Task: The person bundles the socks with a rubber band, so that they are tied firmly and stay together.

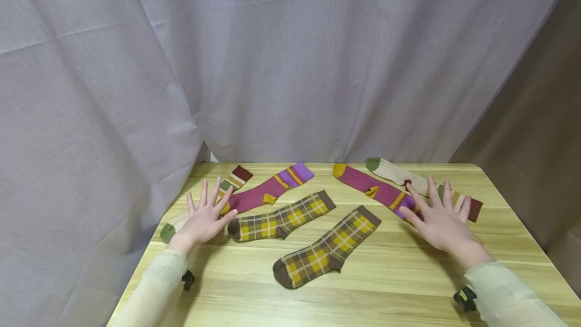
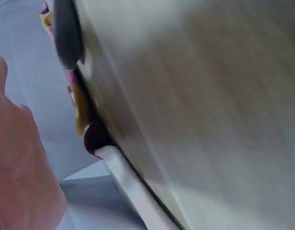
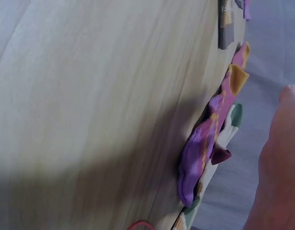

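Observation:
Both hands are spread with straight fingers and hold nothing. My left hand (image 1: 204, 222) hovers over a cream sock with green toe (image 1: 168, 232) and striped cuff, hiding its middle. Just right of its fingers lies a magenta sock (image 1: 254, 197) with purple cuff. My right hand (image 1: 442, 223) hovers over the purple cuff end of another magenta sock (image 1: 360, 179) and part of a second cream sock (image 1: 395, 171). In the right wrist view a gap shows between the hand (image 3: 281, 163) and these socks. Between the hands lie two yellow-brown plaid socks, the farther one (image 1: 281, 221) and the nearer one (image 1: 324, 251).
The socks lie flat on a light wooden table (image 1: 363, 299). Grey curtains (image 1: 290, 64) hang behind and to the left, and a darker cloth (image 1: 540, 130) hangs on the right. A thin red curved line (image 3: 140, 222) shows at the right wrist view's bottom edge.

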Available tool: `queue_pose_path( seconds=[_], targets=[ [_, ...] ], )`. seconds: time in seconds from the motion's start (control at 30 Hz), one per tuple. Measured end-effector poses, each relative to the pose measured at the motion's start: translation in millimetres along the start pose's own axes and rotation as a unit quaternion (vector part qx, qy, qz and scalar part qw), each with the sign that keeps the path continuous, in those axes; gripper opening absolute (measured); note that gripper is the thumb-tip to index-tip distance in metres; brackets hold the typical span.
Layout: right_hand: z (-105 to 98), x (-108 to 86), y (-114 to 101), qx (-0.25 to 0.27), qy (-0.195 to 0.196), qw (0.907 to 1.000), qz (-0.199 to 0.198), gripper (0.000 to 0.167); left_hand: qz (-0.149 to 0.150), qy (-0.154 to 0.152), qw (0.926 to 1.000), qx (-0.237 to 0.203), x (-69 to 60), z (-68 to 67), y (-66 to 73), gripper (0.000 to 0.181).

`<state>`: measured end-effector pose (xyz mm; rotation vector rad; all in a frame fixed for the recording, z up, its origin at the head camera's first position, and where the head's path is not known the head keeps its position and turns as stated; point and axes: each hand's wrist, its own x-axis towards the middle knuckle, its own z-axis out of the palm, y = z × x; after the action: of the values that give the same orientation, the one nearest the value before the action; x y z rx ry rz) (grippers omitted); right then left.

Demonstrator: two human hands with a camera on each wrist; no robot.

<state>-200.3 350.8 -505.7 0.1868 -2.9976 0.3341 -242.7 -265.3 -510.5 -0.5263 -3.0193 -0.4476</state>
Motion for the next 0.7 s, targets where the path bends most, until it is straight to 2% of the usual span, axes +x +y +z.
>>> queue_pose_path(
  seconds=[0.13, 0.23, 0.3, 0.4, 0.5, 0.7],
  targets=[
    [-1.8, -0.1, -1.8, 0.010, 0.003, 0.9999, -0.007, 0.082, 0.012, 0.004, 0.9995, -0.028, 1.3, -6.1, 9.7, 0.075],
    [-5.9, -0.6, -7.2, 0.025, 0.004, 0.9995, -0.017, 0.076, 0.037, 0.016, 0.9952, -0.089, -0.5, -7.3, 24.8, 0.070],
    [-9.0, -1.2, -14.7, 0.048, 0.011, 0.9985, -0.023, 0.069, 0.058, 0.025, 0.9863, -0.153, -1.6, -6.5, 37.7, 0.064],
    [-8.9, -1.4, -30.0, 0.113, 0.030, 0.9928, -0.025, 0.054, 0.074, 0.028, 0.9672, -0.242, -3.3, -3.2, 59.2, 0.054],
    [-2.0, -0.4, -46.5, 0.186, 0.034, 0.9818, -0.017, 0.044, 0.068, -0.004, 0.9528, -0.296, -4.6, 1.6, 81.0, 0.047],
    [18.1, -0.4, -68.2, 0.281, -0.023, 0.9589, 0.032, 0.047, 0.050, -0.117, 0.9496, -0.287, -5.5, 12.1, 116.0, 0.038]
  ],
)
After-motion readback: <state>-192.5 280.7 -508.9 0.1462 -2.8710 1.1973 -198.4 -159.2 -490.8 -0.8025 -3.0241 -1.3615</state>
